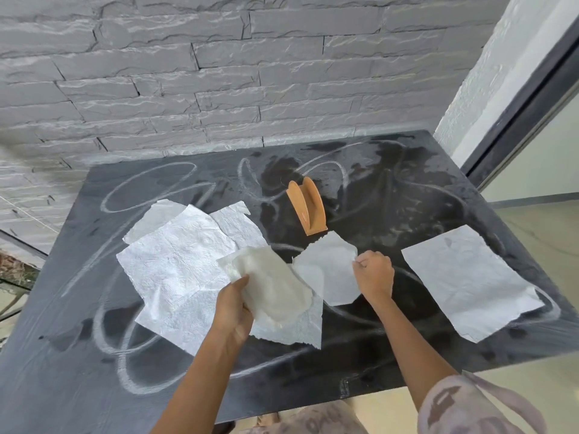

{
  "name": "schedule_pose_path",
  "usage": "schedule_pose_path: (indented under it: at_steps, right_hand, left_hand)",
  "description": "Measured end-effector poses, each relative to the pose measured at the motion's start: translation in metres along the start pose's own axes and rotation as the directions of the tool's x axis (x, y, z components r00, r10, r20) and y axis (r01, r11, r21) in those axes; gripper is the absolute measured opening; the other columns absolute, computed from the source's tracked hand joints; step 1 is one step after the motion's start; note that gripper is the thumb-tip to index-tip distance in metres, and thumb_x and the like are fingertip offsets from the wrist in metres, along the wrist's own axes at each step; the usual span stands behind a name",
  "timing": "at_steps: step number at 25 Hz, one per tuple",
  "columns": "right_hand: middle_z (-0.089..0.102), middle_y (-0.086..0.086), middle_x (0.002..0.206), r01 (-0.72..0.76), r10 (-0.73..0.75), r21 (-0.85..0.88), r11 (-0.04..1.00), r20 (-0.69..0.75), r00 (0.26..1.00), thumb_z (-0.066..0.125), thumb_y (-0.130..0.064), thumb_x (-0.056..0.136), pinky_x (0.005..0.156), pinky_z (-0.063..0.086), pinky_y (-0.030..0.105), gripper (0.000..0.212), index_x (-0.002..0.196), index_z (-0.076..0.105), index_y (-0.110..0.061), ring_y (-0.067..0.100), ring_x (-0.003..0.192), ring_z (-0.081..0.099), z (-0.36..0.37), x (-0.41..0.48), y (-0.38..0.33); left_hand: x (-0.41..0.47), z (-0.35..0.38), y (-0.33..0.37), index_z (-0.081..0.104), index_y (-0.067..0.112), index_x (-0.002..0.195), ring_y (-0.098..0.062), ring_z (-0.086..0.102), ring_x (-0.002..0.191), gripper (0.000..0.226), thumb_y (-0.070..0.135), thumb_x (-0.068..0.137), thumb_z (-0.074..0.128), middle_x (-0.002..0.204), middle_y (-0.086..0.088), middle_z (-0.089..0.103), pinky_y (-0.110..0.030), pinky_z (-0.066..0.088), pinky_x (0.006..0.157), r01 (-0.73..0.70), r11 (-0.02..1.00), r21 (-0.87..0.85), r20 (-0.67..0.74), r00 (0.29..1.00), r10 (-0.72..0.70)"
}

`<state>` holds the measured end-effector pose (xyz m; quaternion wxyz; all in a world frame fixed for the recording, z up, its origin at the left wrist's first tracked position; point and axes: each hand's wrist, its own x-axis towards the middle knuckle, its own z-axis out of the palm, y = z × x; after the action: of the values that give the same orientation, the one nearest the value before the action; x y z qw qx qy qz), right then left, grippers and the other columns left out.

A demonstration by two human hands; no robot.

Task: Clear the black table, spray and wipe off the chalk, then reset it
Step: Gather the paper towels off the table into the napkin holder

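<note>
The black table [407, 364] is covered with white chalk loops and wet patches. My left hand [233, 311] grips a bunched white paper towel [272, 289] just above the table's middle. My right hand [374, 272] is closed on the edge of a smaller sheet of paper towel [326, 270] that is lifted off the surface. Several flat paper towel sheets [175, 261] overlap on the left half of the table. Another single sheet [470, 280] lies flat at the right. An empty orange wooden napkin holder [307, 205] stands upright behind my hands.
A grey stone-brick wall [219, 73] runs along the table's far edge. A white wall and a dark door frame [532, 98] stand at the right. Pale floor [532, 227] shows past the table's right and near edges.
</note>
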<state>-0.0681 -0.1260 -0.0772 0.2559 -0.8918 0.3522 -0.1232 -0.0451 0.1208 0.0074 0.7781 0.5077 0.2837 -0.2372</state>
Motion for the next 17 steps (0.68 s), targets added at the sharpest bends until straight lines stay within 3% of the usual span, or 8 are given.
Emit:
schedule_pose_path:
  at_steps: [2, 4, 7, 9, 10, 12, 15, 17]
  right_hand:
    - [0.064, 0.009, 0.091, -0.011, 0.036, 0.260, 0.966, -0.093, 0.995, 0.062, -0.012, 0.085, 0.068, 0.042, 0.020, 0.007, 0.085, 0.065, -0.007, 0.019, 0.085, 0.057, -0.008, -0.016, -0.021]
    - [0.064, 0.005, 0.086, 0.146, -0.067, 0.352, 0.925, -0.227, 0.972, 0.065, -0.008, 0.082, 0.067, 0.039, 0.015, 0.003, 0.085, 0.063, -0.009, 0.014, 0.079, 0.055, -0.015, -0.043, -0.048]
    - [0.064, 0.004, 0.077, 0.563, -0.479, 0.174, 0.808, -0.362, 0.799, 0.060, 0.000, 0.080, 0.067, 0.045, 0.025, 0.009, 0.083, 0.060, -0.009, 0.019, 0.070, 0.057, -0.007, -0.089, -0.083]
    - [0.066, 0.006, 0.077, 0.752, -0.696, 0.092, 0.652, -0.321, 0.643, 0.055, -0.001, 0.082, 0.070, 0.050, 0.031, 0.010, 0.087, 0.061, -0.007, 0.022, 0.070, 0.060, 0.008, -0.114, -0.096]
    - [0.067, 0.007, 0.080, 0.780, -0.739, 0.124, 0.613, -0.260, 0.622, 0.054, -0.003, 0.083, 0.074, 0.051, 0.032, 0.011, 0.091, 0.062, -0.006, 0.022, 0.074, 0.062, 0.014, -0.124, -0.100]
    - [0.069, 0.007, 0.093, 0.752, -0.751, 0.253, 0.608, -0.123, 0.649, 0.055, -0.010, 0.084, 0.082, 0.053, 0.030, 0.017, 0.100, 0.060, -0.007, 0.020, 0.086, 0.064, 0.019, -0.140, -0.104]
    - [0.065, 0.004, 0.106, 0.678, -0.750, 0.417, 0.605, 0.011, 0.662, 0.053, -0.025, 0.087, 0.092, 0.048, 0.022, 0.026, 0.109, 0.056, -0.011, 0.014, 0.099, 0.059, 0.019, -0.150, -0.101]
    - [0.065, 0.004, 0.101, 0.591, -0.637, 0.416, 0.691, -0.035, 0.770, 0.054, -0.024, 0.088, 0.088, 0.046, 0.023, 0.022, 0.103, 0.060, -0.009, 0.015, 0.095, 0.058, 0.023, -0.140, -0.093]
  left_hand:
    - [0.000, -0.003, 0.003, 0.057, 0.005, 0.106, -0.015, 0.058, 0.089, 0.018, 0.012, 0.097, 0.043, 0.099, -0.006, 0.063, -0.029, 0.044, 0.083, 0.011, 1.000, -0.007, 0.001, 1.000, -0.011]
    - [0.000, -0.004, 0.004, 0.058, 0.005, 0.104, -0.014, 0.058, 0.089, 0.018, 0.013, 0.097, 0.043, 0.098, -0.006, 0.063, -0.029, 0.043, 0.084, 0.018, 1.000, -0.005, 0.009, 1.000, -0.018]
    - [-0.001, -0.005, 0.001, 0.060, 0.007, 0.102, -0.011, 0.060, 0.087, 0.022, 0.021, 0.097, 0.044, 0.099, -0.004, 0.063, -0.026, 0.042, 0.086, 0.038, 0.999, -0.005, 0.024, 0.999, -0.038]
    - [-0.006, -0.005, 0.004, 0.065, 0.007, 0.099, -0.012, 0.067, 0.083, 0.030, 0.029, 0.097, 0.045, 0.097, -0.005, 0.070, -0.026, 0.046, 0.082, 0.054, 0.997, -0.061, 0.131, 0.990, -0.046]
    - [-0.007, -0.007, 0.006, 0.067, 0.007, 0.099, -0.014, 0.070, 0.084, 0.033, 0.034, 0.096, 0.048, 0.095, -0.007, 0.073, -0.027, 0.048, 0.081, 0.062, 0.995, -0.079, 0.191, 0.981, -0.046]
    - [-0.009, -0.013, 0.008, 0.067, 0.005, 0.105, -0.020, 0.070, 0.089, 0.034, 0.034, 0.091, 0.057, 0.098, -0.012, 0.073, -0.031, 0.053, 0.080, 0.038, 0.999, -0.022, 0.219, 0.975, -0.032]
    - [-0.004, -0.032, 0.008, 0.059, -0.008, 0.113, -0.026, 0.069, 0.078, 0.027, 0.006, 0.090, 0.055, 0.091, -0.018, 0.069, -0.031, 0.057, 0.064, -0.033, 0.995, 0.091, 0.075, 0.997, 0.026]
    - [0.001, -0.046, 0.011, 0.055, -0.009, 0.118, -0.026, 0.064, 0.078, 0.030, -0.002, 0.089, 0.048, 0.090, -0.016, 0.066, -0.033, 0.053, 0.065, -0.058, 0.996, 0.069, -0.009, 0.998, 0.059]
